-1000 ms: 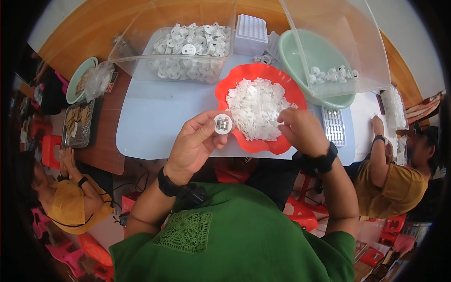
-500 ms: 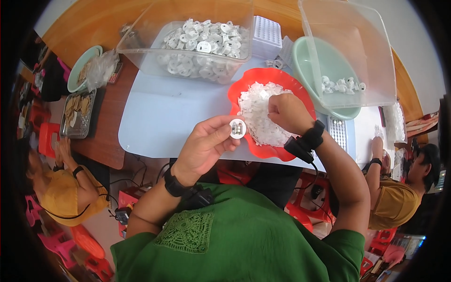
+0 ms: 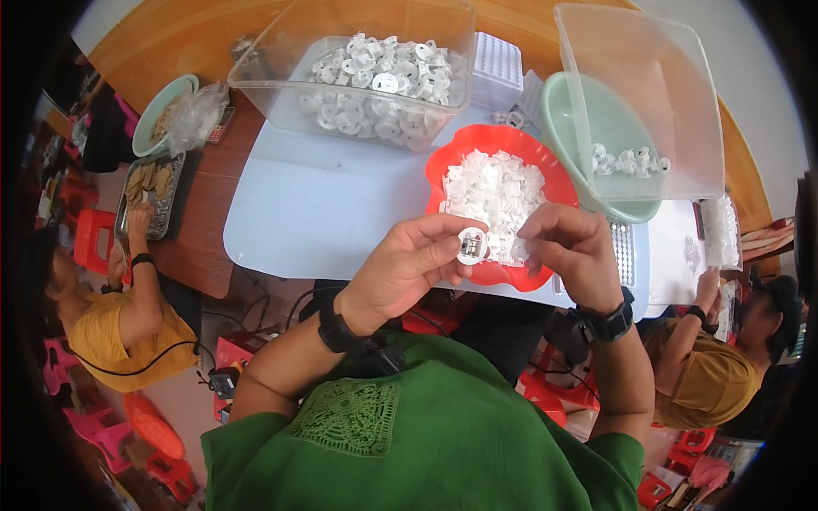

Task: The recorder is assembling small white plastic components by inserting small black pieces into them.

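Observation:
My left hand (image 3: 413, 255) pinches a small round white plastic part (image 3: 472, 245) with metal pieces showing in its face, between thumb and fingers. To its right, my right hand (image 3: 579, 251) hovers over the near right edge of a red wavy-rimmed bowl (image 3: 443, 157). Its thumb and fingers are drawn together in a pinch; whatever lies between them blends with the white behind. Inside the bowl is a heap of small white plastic pieces (image 3: 494, 187). Both hands are close together but apart.
Behind the bowl stands a clear bin (image 3: 281, 106) heaped with white round parts. A green basin (image 3: 558, 128) and a tilted clear bin (image 3: 665, 85) are at the right, with several white parts. Co-workers in yellow sit left (image 3: 136, 328) and right (image 3: 707, 370).
My right hand has come out of the heap toward me and now faces the left hand. The left hand has shifted right with the round part. The left co-worker's hand has reached into a tray.

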